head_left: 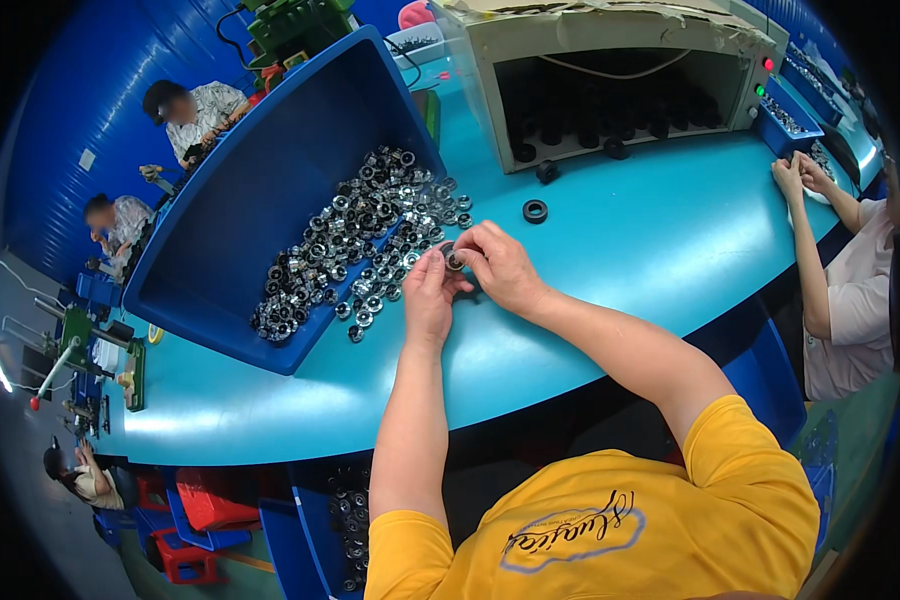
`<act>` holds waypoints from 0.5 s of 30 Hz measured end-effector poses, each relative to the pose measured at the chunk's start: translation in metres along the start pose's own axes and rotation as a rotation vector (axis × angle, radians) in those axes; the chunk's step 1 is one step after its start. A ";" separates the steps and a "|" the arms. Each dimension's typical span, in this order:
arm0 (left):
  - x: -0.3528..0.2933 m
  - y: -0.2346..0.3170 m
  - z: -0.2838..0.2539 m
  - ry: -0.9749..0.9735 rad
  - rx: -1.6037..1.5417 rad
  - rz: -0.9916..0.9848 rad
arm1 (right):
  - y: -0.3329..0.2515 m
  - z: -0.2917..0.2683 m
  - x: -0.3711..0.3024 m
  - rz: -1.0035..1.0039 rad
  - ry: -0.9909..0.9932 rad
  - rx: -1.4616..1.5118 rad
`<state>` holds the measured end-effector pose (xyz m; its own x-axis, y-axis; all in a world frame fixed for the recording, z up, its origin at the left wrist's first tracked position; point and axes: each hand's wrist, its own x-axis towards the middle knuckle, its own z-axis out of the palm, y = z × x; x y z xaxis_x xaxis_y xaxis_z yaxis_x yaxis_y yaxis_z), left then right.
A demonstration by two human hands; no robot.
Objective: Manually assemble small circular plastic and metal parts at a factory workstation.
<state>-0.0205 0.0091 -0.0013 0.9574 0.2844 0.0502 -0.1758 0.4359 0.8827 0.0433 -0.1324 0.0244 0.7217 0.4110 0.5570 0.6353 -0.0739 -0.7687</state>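
Shirt (580,530) nearest, ring (454,261) pinched between left hand (429,300) and right hand (503,270).

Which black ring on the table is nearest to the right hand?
The black ring lying farthest out from the pale box; the others sit nearer its dark opening.

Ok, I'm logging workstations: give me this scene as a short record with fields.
Hands: left hand and right hand together hold a small round part
Bin: blue bin, many metallic parts inside
Table: turquoise table, loose parts beside the bin
Nearby: black ring beyond the right hand
Box: pale open-fronted box, dark parts inside
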 end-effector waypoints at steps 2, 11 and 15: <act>0.000 -0.002 -0.001 -0.010 0.022 -0.016 | 0.001 0.002 -0.001 0.013 0.023 -0.012; 0.000 -0.004 0.003 0.066 0.064 -0.006 | 0.002 -0.004 0.000 0.025 0.065 -0.002; 0.001 -0.006 0.002 0.121 0.067 0.001 | -0.004 -0.017 0.006 0.253 -0.027 0.179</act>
<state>-0.0185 0.0055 -0.0056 0.9219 0.3874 -0.0025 -0.1568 0.3791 0.9120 0.0494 -0.1453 0.0362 0.8419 0.4241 0.3338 0.3758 -0.0168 -0.9266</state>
